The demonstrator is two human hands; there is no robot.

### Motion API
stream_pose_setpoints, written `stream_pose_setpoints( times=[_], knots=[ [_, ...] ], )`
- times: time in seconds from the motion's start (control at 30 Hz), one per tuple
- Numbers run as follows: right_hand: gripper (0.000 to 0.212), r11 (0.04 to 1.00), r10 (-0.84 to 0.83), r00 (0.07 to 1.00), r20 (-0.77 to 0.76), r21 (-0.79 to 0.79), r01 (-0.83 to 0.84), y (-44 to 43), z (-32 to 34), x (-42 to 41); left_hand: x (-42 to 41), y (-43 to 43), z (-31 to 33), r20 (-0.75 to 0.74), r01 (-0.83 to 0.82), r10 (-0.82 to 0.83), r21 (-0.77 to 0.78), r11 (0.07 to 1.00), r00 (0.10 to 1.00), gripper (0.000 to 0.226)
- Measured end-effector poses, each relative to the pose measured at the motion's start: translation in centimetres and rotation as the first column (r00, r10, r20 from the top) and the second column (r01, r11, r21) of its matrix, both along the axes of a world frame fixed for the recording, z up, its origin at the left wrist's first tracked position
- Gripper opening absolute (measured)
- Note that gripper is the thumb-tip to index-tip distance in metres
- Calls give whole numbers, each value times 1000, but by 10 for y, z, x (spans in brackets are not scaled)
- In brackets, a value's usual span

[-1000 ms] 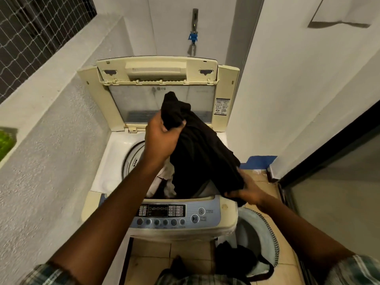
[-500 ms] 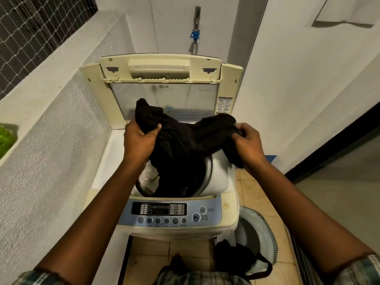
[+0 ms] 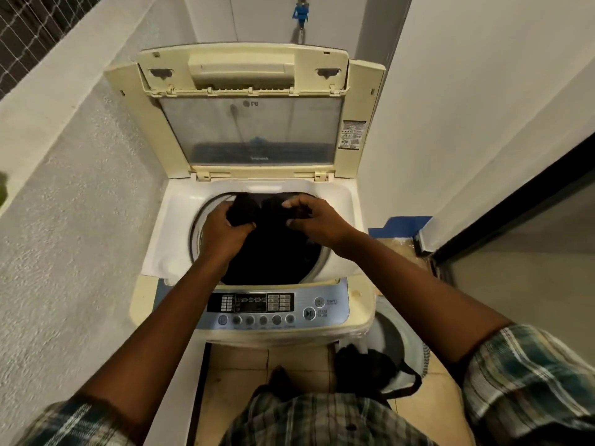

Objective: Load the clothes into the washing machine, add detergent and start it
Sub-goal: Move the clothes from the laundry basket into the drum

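A cream top-loading washing machine [image 3: 174, 233] stands with its lid [image 3: 248, 75] raised against the wall. A black garment [image 3: 273, 246] fills the round drum opening. My left hand [image 3: 222, 233] grips a bunch of the black cloth at the drum's left side. My right hand [image 3: 317, 220] pinches the cloth at the drum's upper right. Both hands are down at the level of the drum mouth. The blue control panel [image 3: 335, 309] with its buttons runs along the machine's front edge.
A laundry basket [image 3: 405, 342] holding dark clothes [image 3: 363, 365] sits on the tiled floor right of the machine. A rough grey parapet wall [image 3: 74, 220] runs close on the left. A white wall and dark door frame [image 3: 515, 201] are on the right. A blue tap [image 3: 300, 12] hangs above the lid.
Both hands have gone down with the black garment, from held up above the machine into the drum opening. The white cloth seen earlier in the drum is now covered.
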State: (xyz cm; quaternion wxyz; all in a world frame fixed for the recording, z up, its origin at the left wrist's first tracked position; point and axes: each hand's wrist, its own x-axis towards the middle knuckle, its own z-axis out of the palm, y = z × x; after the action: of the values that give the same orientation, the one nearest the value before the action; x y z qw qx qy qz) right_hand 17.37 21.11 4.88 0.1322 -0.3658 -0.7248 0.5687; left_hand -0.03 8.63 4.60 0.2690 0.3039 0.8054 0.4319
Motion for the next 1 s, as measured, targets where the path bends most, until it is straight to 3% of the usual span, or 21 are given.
stream_pose_setpoints(
  times=[0.2,0.37,0.53,0.77,1.0],
  knots=[
    [27,994,-105,989,-104,-47,100,2,-1,29,29,6,-17,-38,72,-70,53,996,997,55],
    [19,957,-289,948,-135,-56,283,0,-6,99,98,-4,-1,-109,215,-196,205,955,974,29],
    [12,865,-497,859,-123,-148,480,-11,-31,196,188,-30,13,-23,345,-352,261,902,936,18],
    [8,761,-574,813,91,-306,572,-36,-128,314,296,-62,-71,189,442,-428,-36,896,884,18],
    [11,782,-365,858,360,-381,493,-66,-271,368,353,-77,-221,333,388,-272,-358,849,903,22]
  ],
)
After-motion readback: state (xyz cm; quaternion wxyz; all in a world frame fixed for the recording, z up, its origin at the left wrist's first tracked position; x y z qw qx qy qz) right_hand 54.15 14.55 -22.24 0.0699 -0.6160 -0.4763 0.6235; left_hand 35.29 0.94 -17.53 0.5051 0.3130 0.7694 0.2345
